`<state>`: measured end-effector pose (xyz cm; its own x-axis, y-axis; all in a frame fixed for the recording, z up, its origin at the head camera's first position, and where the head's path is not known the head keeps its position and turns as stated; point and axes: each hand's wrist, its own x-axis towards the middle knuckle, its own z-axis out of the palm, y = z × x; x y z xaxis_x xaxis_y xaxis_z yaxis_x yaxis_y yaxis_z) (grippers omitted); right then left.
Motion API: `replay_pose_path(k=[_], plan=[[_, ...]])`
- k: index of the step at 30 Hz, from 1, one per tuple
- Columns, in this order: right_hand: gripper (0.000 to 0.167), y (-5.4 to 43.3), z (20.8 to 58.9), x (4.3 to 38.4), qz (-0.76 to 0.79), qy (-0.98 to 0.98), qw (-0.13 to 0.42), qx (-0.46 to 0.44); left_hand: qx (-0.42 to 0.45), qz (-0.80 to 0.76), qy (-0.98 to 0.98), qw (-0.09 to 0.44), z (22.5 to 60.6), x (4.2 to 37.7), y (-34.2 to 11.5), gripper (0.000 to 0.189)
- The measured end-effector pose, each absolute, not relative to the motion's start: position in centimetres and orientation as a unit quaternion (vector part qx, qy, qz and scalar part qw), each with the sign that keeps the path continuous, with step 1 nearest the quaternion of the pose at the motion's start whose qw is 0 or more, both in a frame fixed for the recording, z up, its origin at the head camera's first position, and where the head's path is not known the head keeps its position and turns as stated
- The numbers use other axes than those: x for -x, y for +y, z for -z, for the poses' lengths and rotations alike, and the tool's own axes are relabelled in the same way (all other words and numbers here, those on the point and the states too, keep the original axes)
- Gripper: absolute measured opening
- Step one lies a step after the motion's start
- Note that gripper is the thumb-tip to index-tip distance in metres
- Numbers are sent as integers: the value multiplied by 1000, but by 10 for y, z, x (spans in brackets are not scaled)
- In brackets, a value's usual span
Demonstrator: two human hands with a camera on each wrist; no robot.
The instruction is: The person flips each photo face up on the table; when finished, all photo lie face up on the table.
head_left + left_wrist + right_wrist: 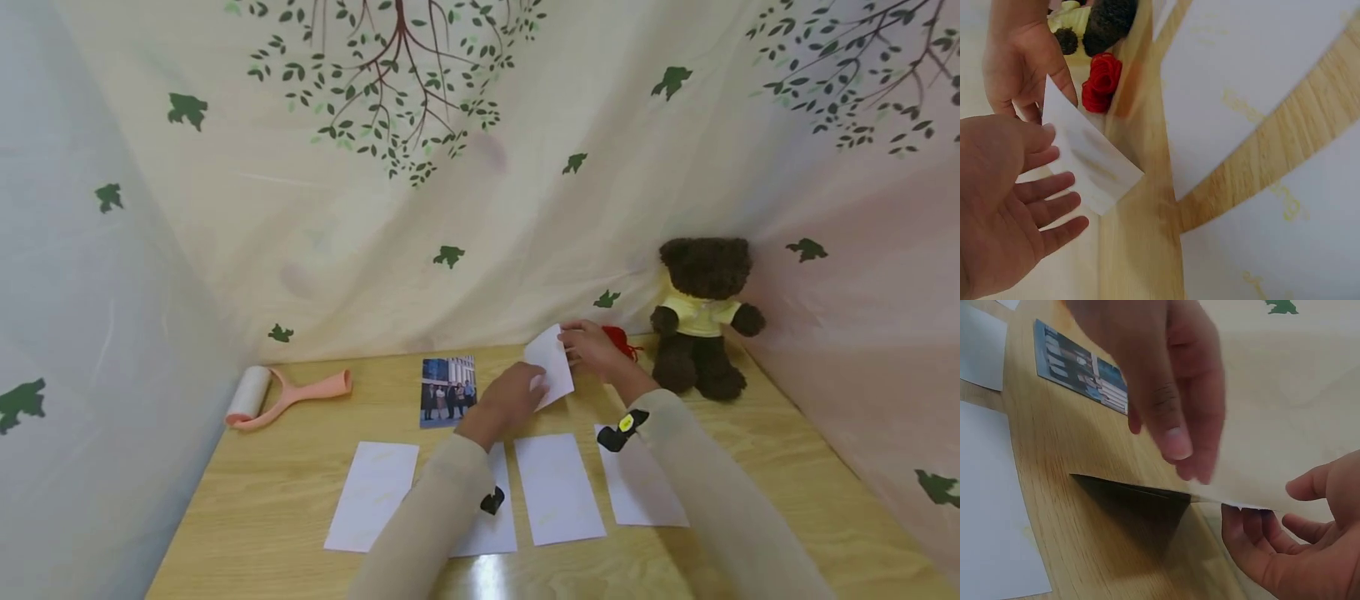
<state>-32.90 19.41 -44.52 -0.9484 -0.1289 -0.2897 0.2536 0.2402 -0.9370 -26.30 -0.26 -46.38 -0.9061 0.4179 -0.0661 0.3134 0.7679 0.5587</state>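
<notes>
In the head view, a photo print (553,363) is held up off the table, its white back towards me and its dark side below. My right hand (591,348) grips its far right edge, with fingers at the edge in the right wrist view. My left hand (1010,194) has its fingers loosely extended beside the print, the thumb tip right at its edge. A second photo print (447,392), showing people before a building, lies face up to the left. White sheets with faint yellow lettering lie in front, among them one sheet (558,487) between my forearms.
A lint roller (255,396) with a peach handle lies at the back left. Red yarn (1102,81) is beside my right hand. A brown teddy bear (701,317) in a yellow shirt sits at the back right. A patterned cloth (360,250) hangs behind the wooden table (247,492).
</notes>
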Motion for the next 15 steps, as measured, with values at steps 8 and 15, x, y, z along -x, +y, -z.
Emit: replay_pose_path(k=[8,15], plan=[[56,185,439,325,666,721,181,-65,-228,-364,901,57,459,269,0,48],[54,179,435,320,693,698,173,-45,-203,-482,852,23,463,271,-2,45]])
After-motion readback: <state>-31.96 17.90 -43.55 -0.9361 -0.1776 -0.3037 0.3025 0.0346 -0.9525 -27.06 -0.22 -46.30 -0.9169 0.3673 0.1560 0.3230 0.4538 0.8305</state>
